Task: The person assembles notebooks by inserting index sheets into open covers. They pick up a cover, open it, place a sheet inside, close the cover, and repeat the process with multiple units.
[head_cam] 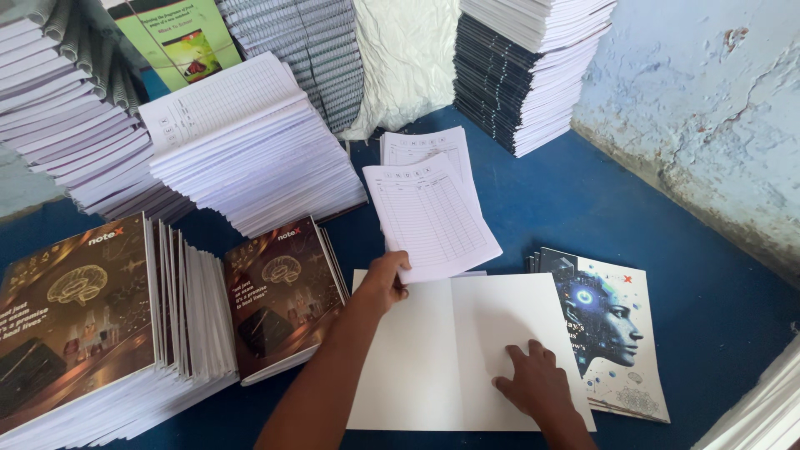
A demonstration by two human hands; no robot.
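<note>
Ruled index sheet [433,218]: your left hand [385,282] pinches its lower left corner, thumb on top and fingers curled beneath, so the page lifts clear and hangs tilted above the blue table [533,200]. A second ruled sheet [421,148] lies flat behind it, toward 12 o'clock, partly covered by the lifted one.

Your right hand [535,382] rests palm down on the right half of an open white cover [450,350], fingers spread loosely and flat. Reads as a hold-down: the pressure keeps the folded sheet open and still along its centre crease while the other hand works above it.

At 3 o'clock from the white cover, just beside and slightly under its edge, sits a small pile of covers showing a blue digital face [612,333]. At 9 o'clock, a low pile of dark brown covers with a brain picture [283,292], close to your left forearm; further out at 9, a taller leaning stack of the same brown covers [79,325].

At 11 o'clock, a thick fanned stack of ruled pages [250,142]. More page blocks with dark spines [525,67] stand at 1 o'clock, against a worn pale blue wall [692,100]. Supplies ring the working spot, each within arm's reach.
</note>
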